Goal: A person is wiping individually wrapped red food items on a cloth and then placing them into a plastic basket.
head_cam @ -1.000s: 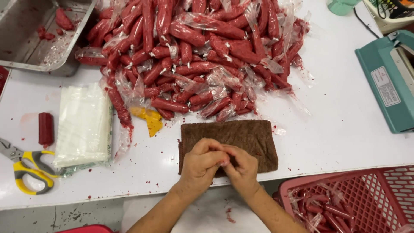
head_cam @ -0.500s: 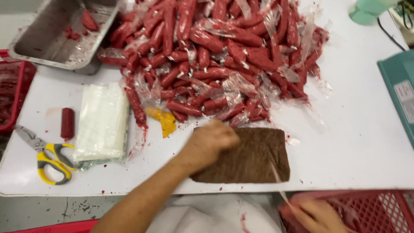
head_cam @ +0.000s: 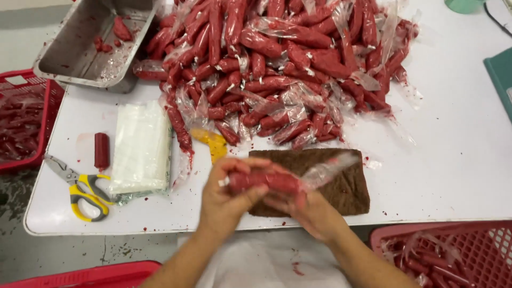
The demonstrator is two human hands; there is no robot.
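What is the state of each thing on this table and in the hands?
wrapped sausage: held level in both hands
left hand: closed on it
right hand: closed on it
scissors: shut, lying flat
metal tray: nearly empty
sausage pile: heaped, in clear wrap
brown cloth: flat

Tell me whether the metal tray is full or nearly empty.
Nearly empty: the metal tray shows mostly bare bottom, with only a few red pieces inside.

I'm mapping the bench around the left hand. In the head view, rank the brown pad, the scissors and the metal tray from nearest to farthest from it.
From the left hand:
1. Brown pad, just right of it, under the hands.
2. Scissors, to its left near the table edge.
3. Metal tray, far corner, upper left.
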